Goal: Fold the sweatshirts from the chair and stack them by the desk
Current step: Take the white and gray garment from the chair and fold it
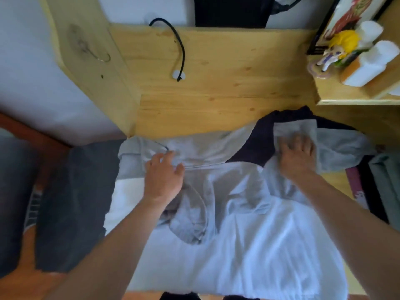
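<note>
a pale grey sweatshirt [227,191] is lying spread across the wooden tabletop [216,87]. the left hand [164,176] is resting flat on it, fingers relaxed, while the right hand [296,154] is pressing down its dark-trimmed sleeve, fingers spread.

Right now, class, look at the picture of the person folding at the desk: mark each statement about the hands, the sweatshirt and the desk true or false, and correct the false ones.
1. Both hands are on the sweatshirt. True: the left hand and right hand both lie on it.
2. The sweatshirt is all red. False: it is light grey with dark patches.
3. A black cable lies on the desk. True.
4. The right hand holds the figurine. False: the figurine stands on the shelf at the right, apart from the hand.
5. The hood lies near the left forearm. True.
</note>
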Demonstrator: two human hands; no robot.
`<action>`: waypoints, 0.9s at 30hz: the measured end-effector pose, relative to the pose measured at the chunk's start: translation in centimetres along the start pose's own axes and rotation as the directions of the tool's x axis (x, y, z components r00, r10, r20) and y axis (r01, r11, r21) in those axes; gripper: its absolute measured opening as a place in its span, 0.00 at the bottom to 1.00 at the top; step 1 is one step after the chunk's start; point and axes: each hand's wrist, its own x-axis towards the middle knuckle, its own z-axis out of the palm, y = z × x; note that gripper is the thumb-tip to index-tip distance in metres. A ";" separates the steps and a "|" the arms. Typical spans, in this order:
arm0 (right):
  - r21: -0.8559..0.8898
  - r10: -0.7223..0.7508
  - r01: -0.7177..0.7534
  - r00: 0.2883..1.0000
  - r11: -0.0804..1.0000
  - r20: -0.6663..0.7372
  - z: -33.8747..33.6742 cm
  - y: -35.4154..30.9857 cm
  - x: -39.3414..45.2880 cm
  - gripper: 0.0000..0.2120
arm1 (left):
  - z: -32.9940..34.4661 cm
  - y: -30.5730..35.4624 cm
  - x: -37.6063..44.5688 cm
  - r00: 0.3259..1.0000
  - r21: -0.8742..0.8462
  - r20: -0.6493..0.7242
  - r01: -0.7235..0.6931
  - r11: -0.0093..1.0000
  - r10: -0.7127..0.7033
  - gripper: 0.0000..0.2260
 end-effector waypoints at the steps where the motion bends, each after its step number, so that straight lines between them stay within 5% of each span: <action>1: 0.108 0.007 -0.001 0.998 0.994 -0.058 -0.7 -1.3 -0.5 0.23 | -0.8 -1.7 -0.3 0.990 -0.073 -0.085 0.103 0.992 -0.109 0.21; 3: 0.385 0.056 -0.039 0.998 0.922 -0.032 -1.8 -4.3 -2.0 0.19 | -2.1 -3.6 -0.9 0.929 -0.282 -0.071 0.331 0.901 -0.363 0.17; 6: 0.472 0.202 -0.328 0.933 0.818 0.298 -1.3 -7.2 -3.0 0.29 | -3.0 -3.3 -0.5 0.847 -0.528 0.118 0.496 0.689 -0.519 0.13; 10: 0.573 0.282 -0.540 0.831 0.617 0.480 -1.0 -8.4 -2.6 0.36 | -2.3 -3.5 1.7 0.730 -0.700 0.371 0.626 0.344 -0.574 0.17; 14: 0.573 0.384 -0.635 0.771 0.518 0.508 -1.1 -9.0 -4.3 0.36 | -2.3 -3.4 1.2 0.643 -0.676 0.539 0.715 0.176 -0.543 0.19; 16: 0.612 0.319 -0.610 0.789 0.503 0.525 -0.8 -9.0 -5.0 0.26 | -3.1 -2.8 0.0 0.657 -0.683 0.538 0.707 0.184 -0.528 0.13; 19: 0.782 0.241 -0.489 0.872 0.387 0.426 -3.3 -8.9 -4.0 0.16 | -5.5 -1.9 -0.3 0.789 -0.797 0.485 0.576 0.180 -0.377 0.05; 21: 0.888 0.168 -0.360 0.931 0.285 0.323 -6.1 -8.9 -1.9 0.09 | -7.8 -1.5 1.3 0.895 -0.897 0.366 0.412 0.160 -0.254 0.07; 24: 0.943 0.104 -0.228 0.973 0.241 0.208 -9.2 -9.2 1.5 0.09 | -10.1 -0.7 5.0 0.948 -0.953 0.193 0.243 0.183 -0.252 0.08; 27: 0.943 0.057 -0.233 0.973 0.239 0.225 -9.1 -10.3 2.9 0.25 | -9.7 -0.4 6.8 0.960 -0.800 0.111 0.240 0.550 -0.257 0.04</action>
